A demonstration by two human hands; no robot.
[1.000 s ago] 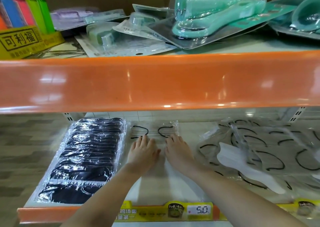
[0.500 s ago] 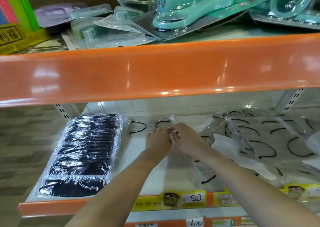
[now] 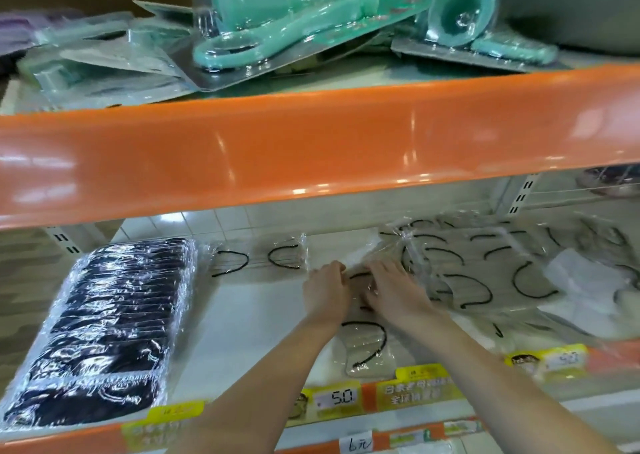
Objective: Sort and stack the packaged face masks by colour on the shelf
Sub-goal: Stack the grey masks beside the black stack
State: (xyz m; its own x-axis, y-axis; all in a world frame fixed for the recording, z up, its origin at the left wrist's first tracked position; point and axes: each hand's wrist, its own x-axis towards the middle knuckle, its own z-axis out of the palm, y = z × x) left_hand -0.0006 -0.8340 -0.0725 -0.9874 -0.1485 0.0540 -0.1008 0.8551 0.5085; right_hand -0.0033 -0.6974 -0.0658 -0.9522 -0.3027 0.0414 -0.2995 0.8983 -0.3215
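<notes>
A tall stack of black masks in clear wrap lies at the left of the lower shelf. A flat stack of white masks with black ear loops sits behind the middle. A loose pile of the same white masks spreads over the right. Between them lies one packaged white mask, its near end reaching the shelf's front. My left hand pinches its far edge. My right hand grips the same packet from the right, fingers and thumb curled on the wrap.
An orange shelf rail hangs low over the work space. Teal blister-packed goods crowd the shelf above. Yellow price tags line the front edge of the lower shelf. A single unwrapped white mask lies at the far right.
Both hands left the flat white stack at the back and moved right to the loose pile. They now hold one packet there. The view has shifted right and down.
</notes>
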